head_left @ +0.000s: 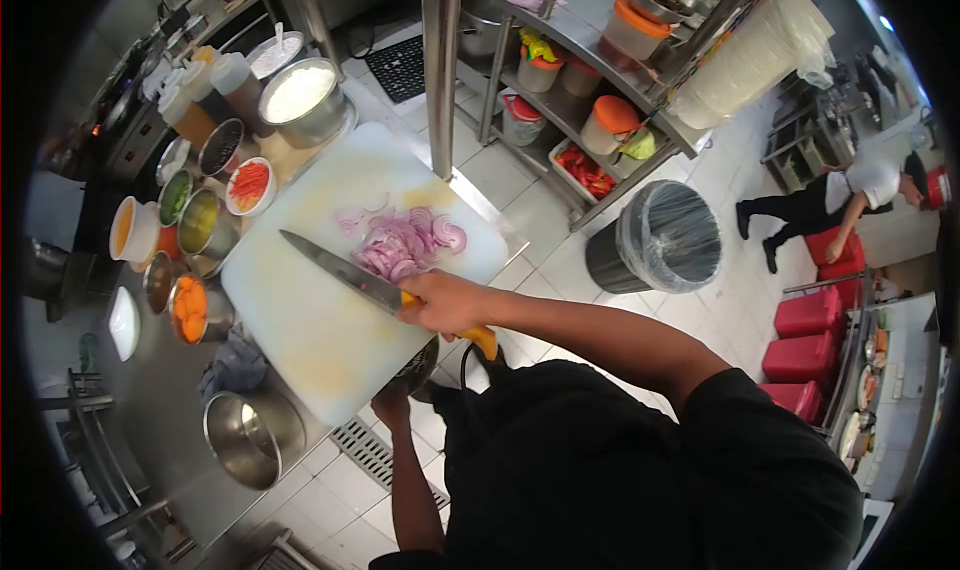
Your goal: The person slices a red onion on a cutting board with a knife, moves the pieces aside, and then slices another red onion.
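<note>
My right hand (440, 303) is closed round the yellow handle of a large knife (345, 273), whose blade lies over the white cutting board (290, 320), pointing to the upper left. Beside the blade is a pile of sliced red onion (400, 242), with a few loose slices around it. My left hand (391, 406) is below the board's near edge, holding a metal bowl (418, 366) that the board and my right hand partly hide. Its fingers are partly out of sight.
Bowls of orange slices (188, 310) and red strips (249, 186) stand left of the board, near squeeze bottles (185, 110). An empty metal bowl (252, 440) sits at the table edge. A lined bin (655, 238) and shelves (590, 130) stand right. Another person (850, 195) bends at far right.
</note>
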A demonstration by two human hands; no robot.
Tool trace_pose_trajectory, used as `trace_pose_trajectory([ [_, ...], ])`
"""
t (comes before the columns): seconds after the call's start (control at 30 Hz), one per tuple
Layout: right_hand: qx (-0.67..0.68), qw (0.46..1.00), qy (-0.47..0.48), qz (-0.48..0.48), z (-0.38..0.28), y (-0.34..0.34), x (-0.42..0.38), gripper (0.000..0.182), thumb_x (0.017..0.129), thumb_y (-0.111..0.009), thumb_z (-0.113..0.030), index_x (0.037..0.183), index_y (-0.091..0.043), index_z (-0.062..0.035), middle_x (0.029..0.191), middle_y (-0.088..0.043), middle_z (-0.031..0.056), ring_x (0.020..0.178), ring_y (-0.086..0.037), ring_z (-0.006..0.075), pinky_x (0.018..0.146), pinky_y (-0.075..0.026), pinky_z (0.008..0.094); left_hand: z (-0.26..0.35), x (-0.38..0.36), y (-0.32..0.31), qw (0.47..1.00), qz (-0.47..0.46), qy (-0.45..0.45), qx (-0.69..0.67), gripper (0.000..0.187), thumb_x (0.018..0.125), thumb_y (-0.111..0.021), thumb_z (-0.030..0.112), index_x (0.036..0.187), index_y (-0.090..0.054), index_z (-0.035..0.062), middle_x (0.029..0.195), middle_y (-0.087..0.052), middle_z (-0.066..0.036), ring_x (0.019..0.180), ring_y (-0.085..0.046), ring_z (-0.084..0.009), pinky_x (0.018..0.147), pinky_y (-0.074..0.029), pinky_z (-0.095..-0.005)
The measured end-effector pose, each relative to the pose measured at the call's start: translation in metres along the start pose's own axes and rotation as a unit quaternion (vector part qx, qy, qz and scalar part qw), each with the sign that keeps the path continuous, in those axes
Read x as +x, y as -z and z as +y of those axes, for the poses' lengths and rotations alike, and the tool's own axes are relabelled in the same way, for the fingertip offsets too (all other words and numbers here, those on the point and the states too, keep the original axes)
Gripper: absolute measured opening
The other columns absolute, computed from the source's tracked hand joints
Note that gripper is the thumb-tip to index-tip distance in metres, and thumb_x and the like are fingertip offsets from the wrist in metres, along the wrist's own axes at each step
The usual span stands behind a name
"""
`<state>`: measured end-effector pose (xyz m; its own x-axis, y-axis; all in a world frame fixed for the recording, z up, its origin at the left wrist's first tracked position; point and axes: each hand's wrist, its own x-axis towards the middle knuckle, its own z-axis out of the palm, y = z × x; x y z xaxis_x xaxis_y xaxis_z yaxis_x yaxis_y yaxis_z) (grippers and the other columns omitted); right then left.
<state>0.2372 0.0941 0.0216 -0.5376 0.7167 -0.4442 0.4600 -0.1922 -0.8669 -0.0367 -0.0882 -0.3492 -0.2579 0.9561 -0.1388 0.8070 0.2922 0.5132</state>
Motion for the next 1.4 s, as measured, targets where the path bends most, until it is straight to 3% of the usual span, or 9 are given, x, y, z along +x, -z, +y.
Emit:
trace_pose_trajectory([
  [0.03, 0.0, 1.0, 0.002, -0.001, 0.002, 0.0, 0.002, 0.029, 0.095, -0.058, -0.023, 0.096, -0.055, 0.0056, 0.068, -0.06, 0.0121, 0.048, -0.062, 0.0206, 0.047, -0.05, 0.0352, 0.026, -0.022, 0.03, 0.999, 0.04, -0.002, -0.006, 0.046, 0.084, -0.071, 0.035, 0.116, -0.064, 0.0026, 0.109, -0.069, -0.021, 0.099, -0.067, -0.0382, 0.088, -0.052, -0.0471],
  [0.07, -0.001, 1.0, 0.014, -0.008, 0.004, 0.001, 0.004, 0.03, 0.094, -0.059, -0.024, 0.096, -0.055, 0.0058, 0.067, -0.06, 0.013, 0.049, -0.063, 0.0217, 0.048, -0.051, 0.0356, 0.086, -0.037, 0.085, 0.965, 0.008, 0.155, -0.213, 0.043, 0.078, -0.076, 0.034, 0.102, -0.064, 0.0013, 0.099, -0.069, -0.02, 0.092, -0.067, -0.0381, 0.08, -0.052, -0.0467],
  [0.1, 0.007, 1.0, 0.011, -0.007, 0.006, 0.0, 0.004, 0.03, 0.094, -0.059, -0.024, 0.096, -0.055, 0.0059, 0.068, -0.061, 0.0133, 0.049, -0.063, 0.022, 0.048, -0.051, 0.0357, 0.087, -0.053, 0.094, 0.97, 0.03, 0.183, -0.159, 0.039, 0.076, -0.077, 0.031, 0.094, -0.06, 0.0006, 0.091, -0.067, -0.019, 0.086, -0.067, -0.0368, 0.077, -0.051, -0.0462],
  [0.33, -0.026, 0.997, 0.062, 0.026, 0.018, 0.001, 0.011, 0.033, 0.094, -0.059, -0.025, 0.103, -0.057, 0.0059, 0.077, -0.064, 0.0175, 0.053, -0.066, 0.0248, 0.049, -0.053, 0.0366, 0.148, -0.118, 0.208, 0.907, 0.083, 0.175, -0.374, 0.037, 0.072, -0.08, 0.003, 0.103, -0.059, 0.0023, 0.093, -0.064, -0.006, 0.087, -0.061, -0.0153, 0.08, -0.051, -0.0303],
  [0.43, -0.119, 0.985, 0.116, 0.048, 0.027, 0.005, 0.022, 0.033, 0.094, -0.06, -0.026, 0.104, -0.057, 0.0054, 0.081, -0.066, 0.0187, 0.053, -0.065, 0.0256, 0.05, -0.053, 0.0363, 0.202, -0.097, 0.247, 0.893, 0.16, 0.068, -0.415, 0.036, 0.076, -0.077, -0.001, 0.106, -0.059, 0.0032, 0.093, -0.062, -0.002, 0.087, -0.061, -0.0132, 0.082, -0.051, -0.0286],
  [0.5, -0.136, 0.982, 0.109, 0.068, 0.023, 0.011, 0.022, 0.033, 0.094, -0.06, -0.026, 0.105, -0.057, 0.0051, 0.082, -0.066, 0.0187, 0.053, -0.065, 0.0258, 0.05, -0.053, 0.0364, 0.218, -0.071, 0.253, 0.907, 0.179, 0.04, -0.38, 0.038, 0.076, -0.076, -0.001, 0.11, -0.059, 0.0024, 0.096, -0.063, -0.003, 0.09, -0.062, -0.0134, 0.083, -0.051, -0.0288],
  [0.6, -0.153, 0.983, 0.079, 0.064, 0.019, 0.012, 0.022, 0.04, 0.091, -0.06, -0.032, 0.107, -0.058, 0.0043, 0.096, -0.067, 0.0287, 0.095, -0.065, 0.0459, 0.085, -0.05, 0.0507, 0.253, -0.021, 0.254, 0.916, 0.201, -0.042, -0.344, 0.044, 0.074, -0.074, -0.003, 0.115, -0.06, 0.0019, 0.104, -0.064, -0.007, 0.093, -0.065, -0.0162, 0.086, -0.052, -0.0304],
  [0.9, -0.227, 0.955, 0.137, 0.133, 0.002, 0.003, 0.006, 0.034, 0.093, -0.06, -0.024, 0.109, -0.055, 0.005, 0.095, -0.066, 0.0296, 0.094, -0.063, 0.0482, 0.084, -0.049, 0.0531, 0.268, 0.066, 0.222, 0.931, 0.198, -0.138, -0.273, 0.045, 0.073, -0.075, -0.001, 0.116, -0.062, 0.0034, 0.11, -0.065, -0.015, 0.098, -0.065, -0.0304, 0.085, -0.054, -0.0354],
  [1.4, -0.347, 0.916, 0.188, 0.073, -0.024, -0.009, -0.002, 0.03, 0.095, -0.059, -0.023, 0.105, -0.052, 0.005, 0.087, -0.066, 0.03, 0.085, -0.063, 0.05, 0.077, -0.049, 0.0566, 0.261, 0.065, 0.208, 0.889, 0.293, -0.153, -0.316, 0.024, 0.079, -0.075, 0.002, 0.101, -0.066, 0.0022, 0.102, -0.066, -0.01, 0.08, -0.063, -0.021, 0.075, -0.053, -0.0321],
])
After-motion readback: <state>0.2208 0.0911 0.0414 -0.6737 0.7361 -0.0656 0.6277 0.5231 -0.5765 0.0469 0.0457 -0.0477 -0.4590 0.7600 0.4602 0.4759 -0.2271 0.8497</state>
